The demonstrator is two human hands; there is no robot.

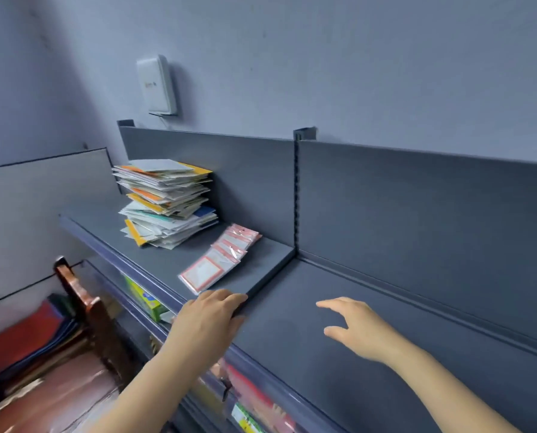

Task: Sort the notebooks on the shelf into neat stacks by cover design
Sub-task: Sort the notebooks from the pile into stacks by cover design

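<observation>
1. Notebooks [165, 203]: one messy pile of mixed covers at the back left of the shelf [154, 260], well apart from both hands. Sorting looks not yet begun.
2. Left hand [212, 310]: fingers curled over the shelf's end edge, just beside the label packets [220, 260].
3. Right hand [351, 326]: spread and holding nothing, over the lower board [323, 370].
4. Next, likely: reach far left to the pile, lift the top notebooks and start one stack per cover.

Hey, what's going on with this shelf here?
A person stands at a grey shelf, with nothing picked up. The left hand grips the end of the left shelf. The right hand hovers open above the lower right shelf. The notebooks sit in one messy, unsorted pile, with pink-edged packets beside it.
</observation>
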